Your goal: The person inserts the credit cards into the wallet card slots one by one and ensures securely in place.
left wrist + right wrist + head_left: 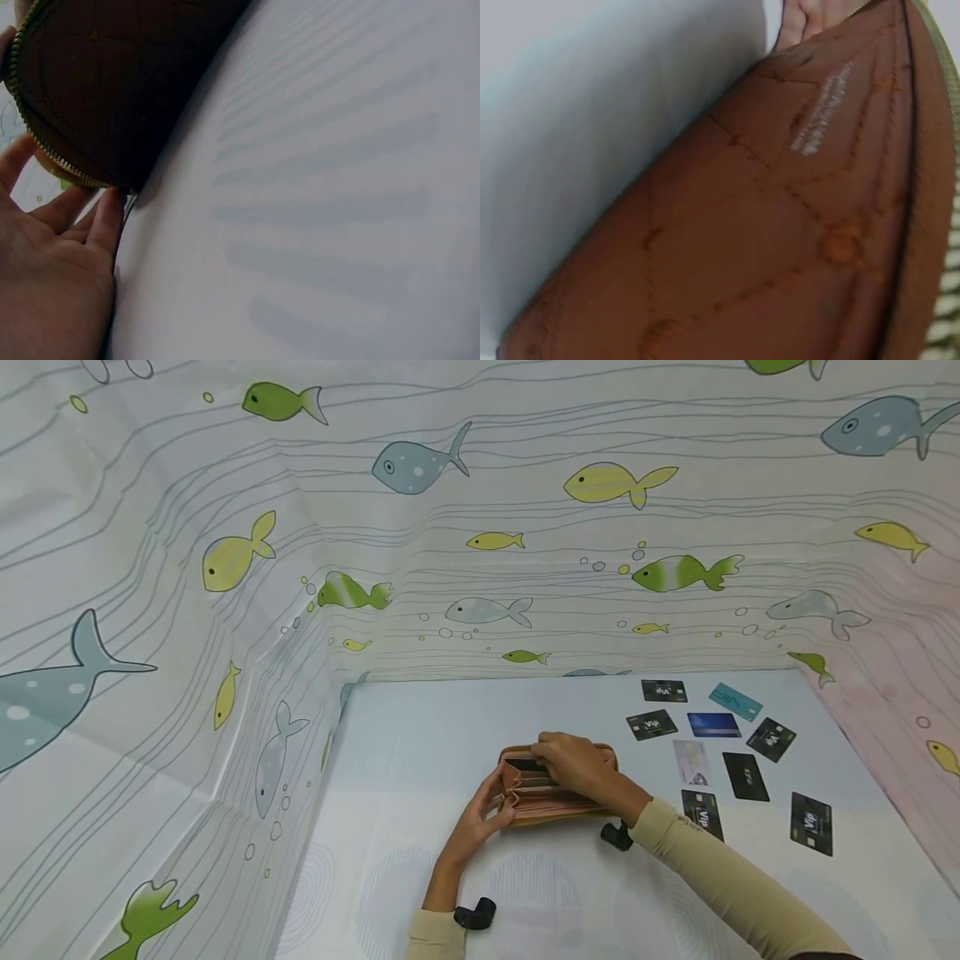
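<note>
A brown quilted zip-around wallet (558, 817) stands open on the table, its pleated pink compartments facing up. My left hand (474, 822) grips its left end, thumb at the front. In the left wrist view the fingers of that hand (56, 255) lie along the gold zipper (67, 166). My right hand (573, 764) reaches over the wallet's right side, its fingers curled at a black card (525, 765) in the back compartment. The right wrist view is mostly filled by the wallet's stitched outer leather (742, 225); the right fingertips are hidden there.
To the right lie several black Vip cards (812, 823), a blue card (714, 725), a teal card (736, 702) and a pale card (692, 762). One black card (702, 812) is close beside the right forearm. A fish-patterned sheet (480, 568) rises behind the table.
</note>
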`<action>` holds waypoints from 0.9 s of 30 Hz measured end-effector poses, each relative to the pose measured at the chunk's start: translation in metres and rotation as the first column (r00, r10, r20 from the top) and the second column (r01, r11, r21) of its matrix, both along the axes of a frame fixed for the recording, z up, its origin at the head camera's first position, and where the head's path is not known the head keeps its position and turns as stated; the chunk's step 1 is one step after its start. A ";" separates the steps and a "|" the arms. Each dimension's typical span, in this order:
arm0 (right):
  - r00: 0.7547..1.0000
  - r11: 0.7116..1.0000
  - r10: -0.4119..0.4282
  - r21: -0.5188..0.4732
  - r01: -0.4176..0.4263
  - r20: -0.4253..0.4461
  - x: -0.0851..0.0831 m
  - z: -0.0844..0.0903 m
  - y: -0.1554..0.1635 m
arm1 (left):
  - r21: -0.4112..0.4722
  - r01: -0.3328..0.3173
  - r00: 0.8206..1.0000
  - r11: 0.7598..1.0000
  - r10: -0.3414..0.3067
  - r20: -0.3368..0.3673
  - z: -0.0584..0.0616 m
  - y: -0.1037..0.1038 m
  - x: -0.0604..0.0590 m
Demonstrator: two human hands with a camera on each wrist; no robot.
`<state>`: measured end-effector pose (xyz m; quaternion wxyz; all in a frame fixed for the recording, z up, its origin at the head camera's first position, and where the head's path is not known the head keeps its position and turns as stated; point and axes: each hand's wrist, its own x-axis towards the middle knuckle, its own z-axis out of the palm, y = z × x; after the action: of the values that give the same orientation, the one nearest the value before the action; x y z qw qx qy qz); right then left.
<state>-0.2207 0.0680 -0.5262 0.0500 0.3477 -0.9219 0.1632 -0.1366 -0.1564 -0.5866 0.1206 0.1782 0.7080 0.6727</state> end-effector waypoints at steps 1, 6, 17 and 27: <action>1.000 1.000 0.000 0.010 0.000 0.007 0.000 -0.001 0.000 | 0.003 0.003 1.000 1.000 -0.003 -0.001 0.000 0.000 0.000; 1.000 0.999 0.012 0.031 -0.012 0.010 0.001 -0.005 -0.002 | 0.004 0.011 1.000 1.000 -0.011 0.003 -0.002 -0.001 0.000; 1.000 0.997 0.001 0.077 -0.002 0.007 0.002 -0.004 -0.004 | 0.009 0.015 1.000 1.000 -0.015 0.010 -0.003 -0.002 0.000; 0.998 0.996 0.014 0.084 -0.009 -0.064 0.005 -0.011 -0.005 | 0.020 0.014 1.000 1.000 -0.014 0.003 -0.004 -0.001 -0.001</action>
<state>-0.2160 0.0634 -0.5374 0.0642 0.3598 -0.9239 0.1134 -0.1380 -0.1578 -0.5906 0.1246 0.1831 0.6997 0.6793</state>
